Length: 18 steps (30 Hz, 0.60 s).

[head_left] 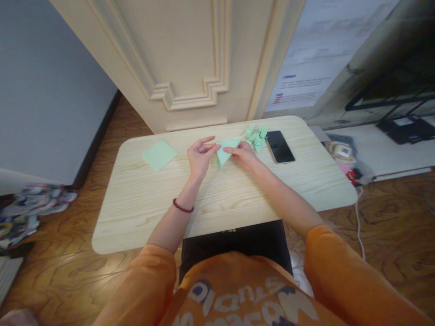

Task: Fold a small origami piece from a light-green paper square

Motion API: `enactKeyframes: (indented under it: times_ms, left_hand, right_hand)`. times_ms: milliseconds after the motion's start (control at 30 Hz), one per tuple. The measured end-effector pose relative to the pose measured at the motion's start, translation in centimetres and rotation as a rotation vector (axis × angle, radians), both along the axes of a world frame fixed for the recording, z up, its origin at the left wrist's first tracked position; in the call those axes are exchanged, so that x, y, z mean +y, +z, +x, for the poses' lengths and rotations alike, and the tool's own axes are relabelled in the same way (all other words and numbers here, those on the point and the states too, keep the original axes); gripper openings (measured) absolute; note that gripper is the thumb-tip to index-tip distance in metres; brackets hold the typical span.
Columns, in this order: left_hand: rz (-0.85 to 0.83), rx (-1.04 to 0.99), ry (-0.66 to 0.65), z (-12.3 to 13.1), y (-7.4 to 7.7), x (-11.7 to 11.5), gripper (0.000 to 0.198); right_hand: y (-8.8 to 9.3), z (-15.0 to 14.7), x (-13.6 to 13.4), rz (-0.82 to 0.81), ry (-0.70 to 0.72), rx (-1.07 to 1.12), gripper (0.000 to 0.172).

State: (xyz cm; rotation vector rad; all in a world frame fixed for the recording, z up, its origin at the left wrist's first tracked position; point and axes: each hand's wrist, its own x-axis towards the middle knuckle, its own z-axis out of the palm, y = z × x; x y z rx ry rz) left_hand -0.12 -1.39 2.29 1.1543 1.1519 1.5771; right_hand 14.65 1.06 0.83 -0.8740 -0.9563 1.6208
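While I stand at the pale wooden table (136,213), both my hands are on one piece of folded green paper (222,156), held just above the tabletop near its far edge. My left hand (199,156) pinches the paper's left edge between thumb and forefinger, the other fingers lifted away; a dark red bracelet (183,207) circles that wrist. My right hand (245,155) clamps the right part, thumb on top and fingers underneath, partly hidden from me. To my left, a flat green sheet (159,155) lies well apart. Just beyond my right hand sit crumpled-looking green pieces (257,136), beside a dark-screened phone (280,147).
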Motion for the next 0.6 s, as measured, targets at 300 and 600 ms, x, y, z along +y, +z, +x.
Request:
enactKeyframes:
  times_ms: [300,600]
  left_hand:
    - [-0.031,0.009,-0.021,-0.21,-0.46,0.48,0.041]
    - [-0.197,-0.046,-0.101,-0.09,-0.88,0.65,0.040]
  right_hand:
    - [-0.40,-0.15,0.25,0.000,-0.061,-0.001,0.043]
    - [-0.59,0.16,0.40,0.002,-0.058,-0.029,0.042]
